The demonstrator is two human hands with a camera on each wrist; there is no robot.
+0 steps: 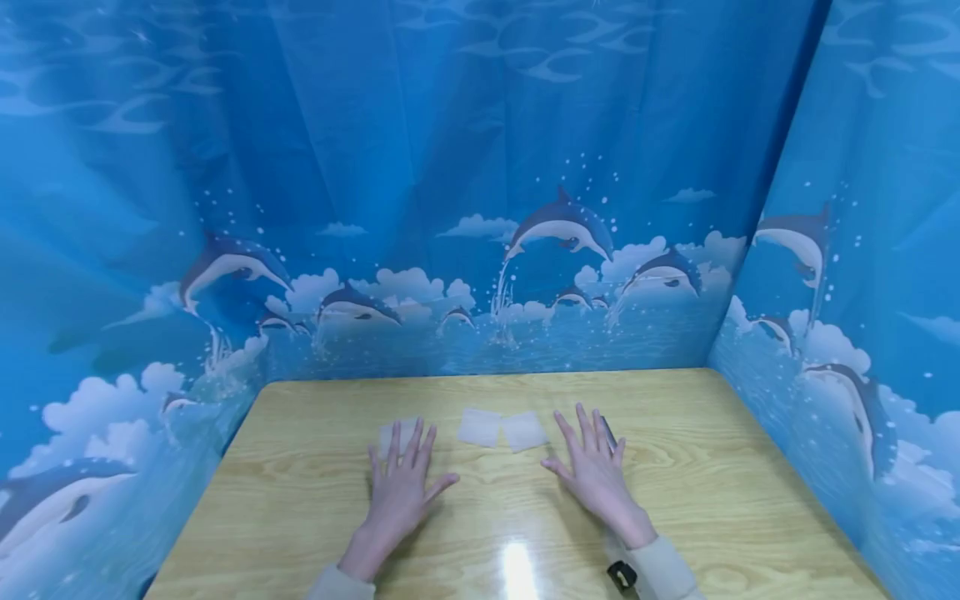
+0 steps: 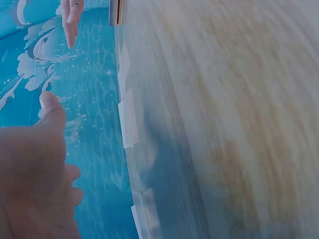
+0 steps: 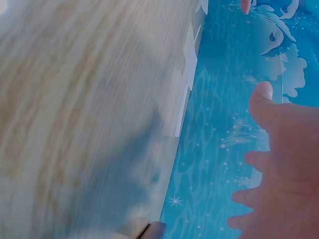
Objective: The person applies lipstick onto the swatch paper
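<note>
My left hand [image 1: 401, 493] is held palm down over the left of the table with its fingers spread, holding nothing. Its fingertips overlap a thin white square sheet [image 1: 387, 437] in the head view. On the right, my other hand [image 1: 596, 482] has its fingers and thumb spread too, and its grasp is empty. A slim dark object [image 1: 609, 433] lies partly hidden behind its fingers; its end [image 3: 153, 230] shows low in the right wrist view. Two more pale square sheets, one left [image 1: 478, 427] and one right [image 1: 524, 431], lie side by side between the hands.
The wood-grain table [image 1: 712, 492] has rounded far corners. Blue curtains [image 1: 420, 167] printed with dolphins and clouds hang behind it and along both sides. A small black device [image 1: 622, 575] sits at my right wrist, and light glares off the tabletop near the front.
</note>
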